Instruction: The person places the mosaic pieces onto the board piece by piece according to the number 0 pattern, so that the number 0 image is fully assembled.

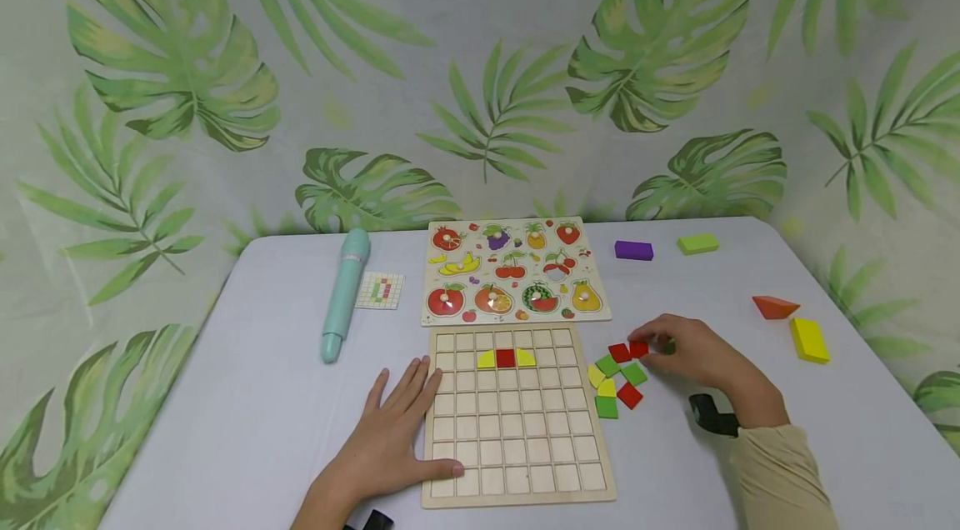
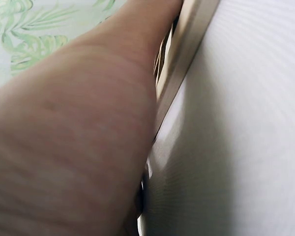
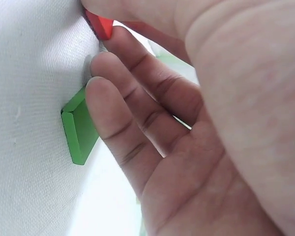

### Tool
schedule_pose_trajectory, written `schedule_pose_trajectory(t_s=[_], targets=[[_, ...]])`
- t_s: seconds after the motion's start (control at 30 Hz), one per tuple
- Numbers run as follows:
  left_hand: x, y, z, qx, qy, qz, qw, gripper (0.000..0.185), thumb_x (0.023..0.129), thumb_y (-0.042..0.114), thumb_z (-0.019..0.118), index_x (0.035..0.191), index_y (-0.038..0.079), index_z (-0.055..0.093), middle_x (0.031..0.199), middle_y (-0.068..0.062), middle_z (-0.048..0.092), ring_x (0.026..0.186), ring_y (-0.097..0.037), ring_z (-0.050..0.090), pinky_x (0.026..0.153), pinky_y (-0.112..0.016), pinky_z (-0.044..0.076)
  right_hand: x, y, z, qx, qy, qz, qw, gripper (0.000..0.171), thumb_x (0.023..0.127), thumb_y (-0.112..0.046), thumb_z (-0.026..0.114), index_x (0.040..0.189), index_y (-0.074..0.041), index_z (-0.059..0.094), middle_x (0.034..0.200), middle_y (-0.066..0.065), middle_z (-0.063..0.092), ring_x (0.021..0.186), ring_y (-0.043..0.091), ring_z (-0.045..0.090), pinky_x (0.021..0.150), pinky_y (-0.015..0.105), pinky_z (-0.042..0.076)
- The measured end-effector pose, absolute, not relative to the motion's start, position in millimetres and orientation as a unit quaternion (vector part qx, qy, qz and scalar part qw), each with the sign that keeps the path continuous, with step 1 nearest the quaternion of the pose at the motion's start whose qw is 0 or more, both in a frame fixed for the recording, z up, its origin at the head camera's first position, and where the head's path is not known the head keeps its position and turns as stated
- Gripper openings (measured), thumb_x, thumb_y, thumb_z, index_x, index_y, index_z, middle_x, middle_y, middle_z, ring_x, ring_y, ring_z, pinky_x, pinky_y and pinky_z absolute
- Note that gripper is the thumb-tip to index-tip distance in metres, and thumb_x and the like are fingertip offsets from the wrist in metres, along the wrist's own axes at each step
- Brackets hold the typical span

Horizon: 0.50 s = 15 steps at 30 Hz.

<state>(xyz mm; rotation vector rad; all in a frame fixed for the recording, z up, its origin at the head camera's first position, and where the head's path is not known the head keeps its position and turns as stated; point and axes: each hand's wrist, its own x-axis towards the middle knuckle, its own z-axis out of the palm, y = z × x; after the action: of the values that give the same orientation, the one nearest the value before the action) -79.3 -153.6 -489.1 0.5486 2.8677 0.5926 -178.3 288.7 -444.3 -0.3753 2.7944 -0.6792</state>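
A wooden grid board (image 1: 517, 430) lies in front of me, with a red square tile (image 1: 506, 358) between two yellow curved tiles in its second row. My left hand (image 1: 405, 422) lies flat, fingers straight, on the board's left edge. The left wrist view shows only my forearm (image 2: 73, 128) beside the board's edge (image 2: 187, 64). Right of the board, my right hand (image 1: 662, 344) pinches a small red tile (image 1: 639, 348) (image 3: 101, 24) between thumb and forefinger. Its other fingertips touch a green tile (image 3: 78, 130). Several red, green and yellow tiles (image 1: 617, 384) lie loose by the hand.
A fruit peg puzzle (image 1: 513, 272) lies behind the grid board. A teal pen-shaped object (image 1: 343, 294) and a small pattern card (image 1: 379, 291) are at the left. A purple block (image 1: 633, 250), green block (image 1: 698, 243), orange wedge (image 1: 775, 307) and yellow block (image 1: 809, 340) lie at the right.
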Motion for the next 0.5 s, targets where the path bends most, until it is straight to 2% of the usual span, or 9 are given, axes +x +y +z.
schedule_pose_trajectory(t_s=[0.3, 0.5], targets=[[-79, -153, -489, 0.182, 0.96, 0.199, 0.08, 0.126, 0.071, 0.09, 0.062, 0.165, 0.014, 0.026, 0.173, -0.006, 0.016, 0.161, -0.023, 0.007, 0.127, -0.056, -0.004, -178, 284, -437, -0.142, 0.955, -0.244, 0.093, 0.033, 0.089, -0.013, 0.079, 0.121, -0.008, 0.074, 0.107, 0.005, 0.068, 0.09, 0.02, 0.057, 0.065, 0.027, 0.051], [-80, -153, -490, 0.178, 0.961, 0.196, 0.079, 0.126, 0.07, 0.091, 0.062, 0.164, 0.014, 0.027, 0.173, -0.005, 0.017, 0.161, -0.023, 0.009, 0.127, -0.057, -0.004, -180, 275, -439, -0.175, 0.944, -0.268, 0.078, 0.03, 0.091, -0.015, 0.078, 0.12, -0.009, 0.075, 0.104, 0.0, 0.069, 0.087, 0.015, 0.057, 0.064, 0.023, 0.051]])
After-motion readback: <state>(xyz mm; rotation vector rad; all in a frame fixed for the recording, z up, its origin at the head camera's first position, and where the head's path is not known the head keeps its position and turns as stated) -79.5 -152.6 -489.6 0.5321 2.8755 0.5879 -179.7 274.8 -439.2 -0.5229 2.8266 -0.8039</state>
